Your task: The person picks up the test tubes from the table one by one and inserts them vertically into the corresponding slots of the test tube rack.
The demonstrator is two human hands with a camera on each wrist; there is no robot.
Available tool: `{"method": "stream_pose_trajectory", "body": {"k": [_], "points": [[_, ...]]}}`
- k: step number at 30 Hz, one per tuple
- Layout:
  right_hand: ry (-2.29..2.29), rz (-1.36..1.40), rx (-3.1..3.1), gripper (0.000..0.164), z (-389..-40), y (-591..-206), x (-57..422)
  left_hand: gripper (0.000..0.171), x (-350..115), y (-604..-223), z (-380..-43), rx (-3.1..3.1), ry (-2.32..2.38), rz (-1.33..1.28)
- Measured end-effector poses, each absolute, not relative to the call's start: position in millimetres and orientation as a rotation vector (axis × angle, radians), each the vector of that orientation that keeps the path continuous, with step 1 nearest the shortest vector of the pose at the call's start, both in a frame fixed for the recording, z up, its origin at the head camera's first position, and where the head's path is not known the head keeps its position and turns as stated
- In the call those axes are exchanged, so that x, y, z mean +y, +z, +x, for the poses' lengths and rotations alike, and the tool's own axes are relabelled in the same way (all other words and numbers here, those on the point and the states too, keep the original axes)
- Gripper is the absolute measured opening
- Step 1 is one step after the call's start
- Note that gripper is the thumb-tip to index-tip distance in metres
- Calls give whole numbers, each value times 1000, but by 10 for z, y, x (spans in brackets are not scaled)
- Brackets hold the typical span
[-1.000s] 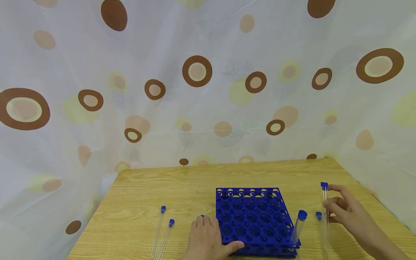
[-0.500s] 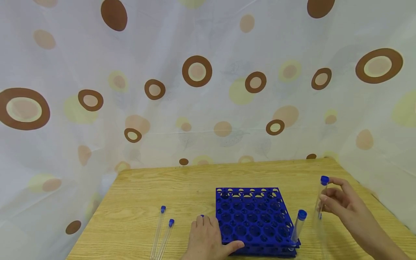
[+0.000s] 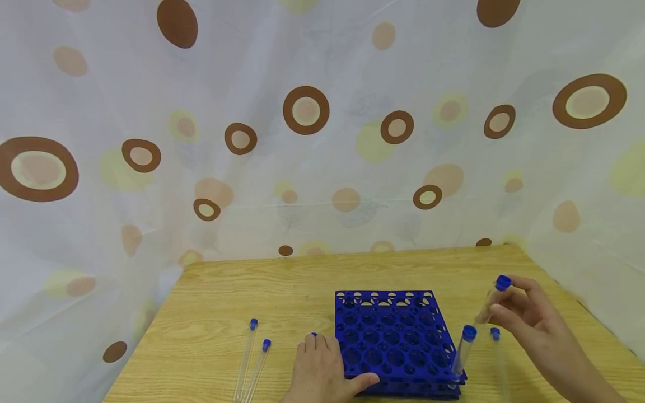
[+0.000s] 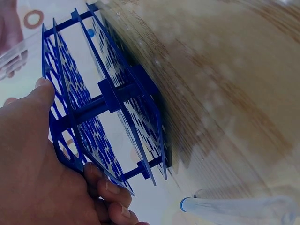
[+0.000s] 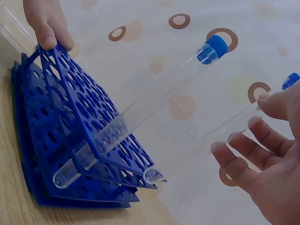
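A blue plastic test tube rack [image 3: 390,336] stands on the table, its round holes facing up. My left hand [image 3: 322,369] grips its left side, thumb over the top plate and fingers curled at the edge. One clear test tube [image 3: 461,354] with a blue cap leans in the rack's near right corner. Right of it, my right hand [image 3: 536,327] pinches another blue-capped test tube [image 3: 487,307] between thumb and fingers. That tube is tilted, and in the right wrist view its rounded bottom end [image 5: 152,176] is by the rack's edge; whether they touch I cannot tell.
Right of the rack a capped test tube [image 3: 500,358] lies on the wooden table [image 3: 282,291]. Two more test tubes, one farther left [image 3: 244,358] and one nearer [image 3: 257,369], lie on the left. A blue cap [image 3: 314,334] peeks out behind my left hand. A patterned curtain [image 3: 322,168] surrounds the table.
The test tube in my right hand has gone from nearly upright to tilted, its lower end swinging left toward the rack. My left hand and the rack have stayed put.
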State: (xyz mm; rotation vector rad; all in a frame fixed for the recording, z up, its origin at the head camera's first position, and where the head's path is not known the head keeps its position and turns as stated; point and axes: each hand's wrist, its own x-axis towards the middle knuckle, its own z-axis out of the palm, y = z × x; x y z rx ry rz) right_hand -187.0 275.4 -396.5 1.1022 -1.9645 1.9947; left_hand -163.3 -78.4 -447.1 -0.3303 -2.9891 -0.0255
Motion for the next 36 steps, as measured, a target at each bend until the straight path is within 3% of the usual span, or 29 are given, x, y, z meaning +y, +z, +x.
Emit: {"method": "stream_pose_trajectory", "body": {"k": [10,36], "points": [[2025,1273,-1861,50,-1909,-4021,2642,94,-790,-4463,-1634,-3012,-63,-319],[1936,1154,-2045,42,-1930,-4102,2569,94,-790,-4465,-1639,-3036,-153,-311]]}}
